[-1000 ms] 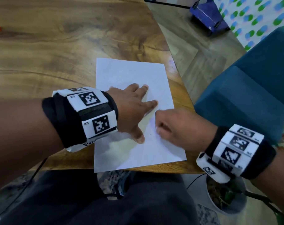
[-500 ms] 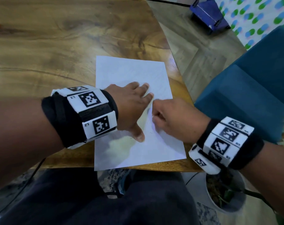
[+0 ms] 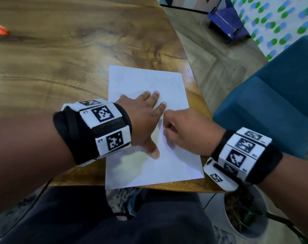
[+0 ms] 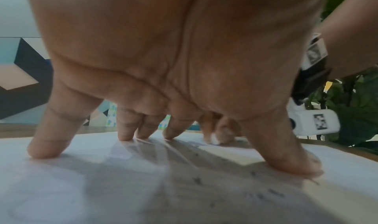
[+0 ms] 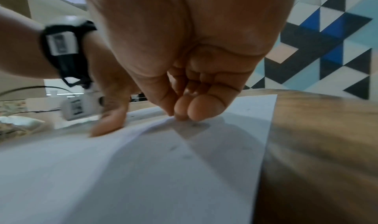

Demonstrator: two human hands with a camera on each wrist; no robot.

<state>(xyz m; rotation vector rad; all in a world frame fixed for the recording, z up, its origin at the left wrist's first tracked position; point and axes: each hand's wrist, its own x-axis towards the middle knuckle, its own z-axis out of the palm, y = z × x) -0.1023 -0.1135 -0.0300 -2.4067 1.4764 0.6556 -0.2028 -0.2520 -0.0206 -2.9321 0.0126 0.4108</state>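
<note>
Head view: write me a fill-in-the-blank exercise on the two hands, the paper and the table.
1. The sheet of paper lies on a ____ table.
2. The left hand presses on it with fingers spread, while the right hand has its fingers ____, pinching a small white piece against it.
3. Far left on the table lies a small object, white and ____.
Missing words: wooden; curled; orange.
</note>
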